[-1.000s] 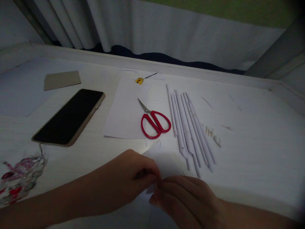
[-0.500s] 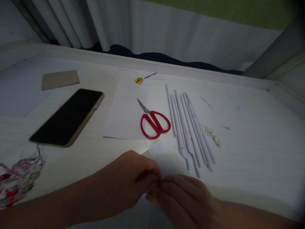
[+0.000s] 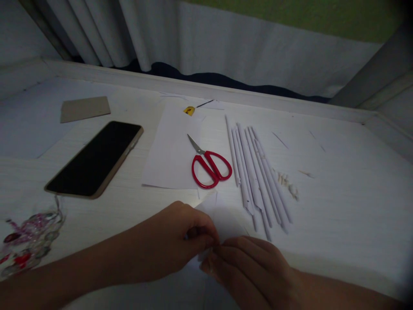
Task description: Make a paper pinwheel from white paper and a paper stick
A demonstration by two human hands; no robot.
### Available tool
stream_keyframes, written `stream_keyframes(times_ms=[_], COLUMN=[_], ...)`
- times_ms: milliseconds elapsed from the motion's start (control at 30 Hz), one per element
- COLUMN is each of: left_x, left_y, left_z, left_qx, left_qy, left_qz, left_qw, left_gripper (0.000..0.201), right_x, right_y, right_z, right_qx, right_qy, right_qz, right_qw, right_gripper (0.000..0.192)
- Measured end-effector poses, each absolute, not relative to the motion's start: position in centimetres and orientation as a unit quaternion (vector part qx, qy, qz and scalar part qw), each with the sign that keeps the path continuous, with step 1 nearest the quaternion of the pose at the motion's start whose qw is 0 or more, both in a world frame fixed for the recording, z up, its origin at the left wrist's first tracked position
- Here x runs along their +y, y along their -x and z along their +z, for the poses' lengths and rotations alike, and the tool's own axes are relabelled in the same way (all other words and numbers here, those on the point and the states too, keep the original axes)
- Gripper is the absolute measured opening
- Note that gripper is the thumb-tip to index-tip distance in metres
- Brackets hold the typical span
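Note:
My left hand [image 3: 185, 239] pinches a sheet of white paper [image 3: 227, 219] between thumb and fingertips. Against those fingertips, my right hand [image 3: 250, 271] closes on the same paper, its fingers pressed together. Most of the gripped part is hidden by my fingers; a small bit of white shows between the two thumbs. Just beyond the hands lies a pair of scissors [image 3: 211, 168] with red handles, blades toward the back left. To its right rest several thin white paper rolls [image 3: 253, 181], side by side.
A flat white sheet [image 3: 167, 155] lies partly under the scissors. On the left are a phone [image 3: 95, 159], a piece of brown card [image 3: 85, 109] and beaded strings [image 3: 35, 237]. A yellow object [image 3: 189, 111] sits at the back. Small scraps [image 3: 287, 185] lie right of the rolls.
The whole view has shifted slightly to the right. Both hands keep nearly the same pinch on the paper, with only slight finger movement.

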State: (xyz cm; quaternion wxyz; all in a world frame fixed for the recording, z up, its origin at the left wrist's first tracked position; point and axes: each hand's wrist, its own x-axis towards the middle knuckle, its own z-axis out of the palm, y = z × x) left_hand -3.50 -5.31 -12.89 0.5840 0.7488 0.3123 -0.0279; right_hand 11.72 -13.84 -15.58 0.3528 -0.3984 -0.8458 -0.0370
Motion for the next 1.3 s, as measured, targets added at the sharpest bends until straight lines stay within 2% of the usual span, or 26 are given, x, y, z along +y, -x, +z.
stream_keyframes(times_ms=[233, 367, 633, 800, 1033, 1300], left_x=[-4.92, -4.97, -5.09, -5.03, -5.05, -5.21], left_y=[3.39, 3.37, 3.33, 3.23, 3.47, 3.62], left_z=[-12.14, -12.09, -12.86, -12.47, -12.85, -12.91], left_qx=[0.301, 0.327, 0.349, 0.351, 0.360, 0.343], left_qy=[-0.728, -0.696, -0.640, -0.601, -0.612, -0.675], left_qz=[-0.017, -0.019, -0.025, -0.034, -0.020, -0.018], left_qw=[0.616, 0.639, 0.684, 0.717, 0.703, 0.653], left_gripper=[0.024, 0.023, 0.014, 0.014, 0.012, 0.015], right_x=[-13.71, -13.75, -14.24, -13.89, -13.81, -14.22], right_y=[-12.52, -12.44, -12.03, -12.48, -12.67, -12.41], right_z=[-15.01, -14.99, -14.70, -14.75, -14.60, -14.69], right_qx=[-0.881, -0.881, -0.860, -0.887, -0.892, -0.847], right_qy=[0.366, 0.345, 0.393, 0.354, 0.351, 0.404], right_qz=[-0.030, -0.049, -0.049, -0.072, -0.061, 0.031], right_qw=[0.296, 0.319, 0.323, 0.287, 0.277, 0.343], right_gripper=[0.022, 0.025, 0.028, 0.024, 0.026, 0.021])
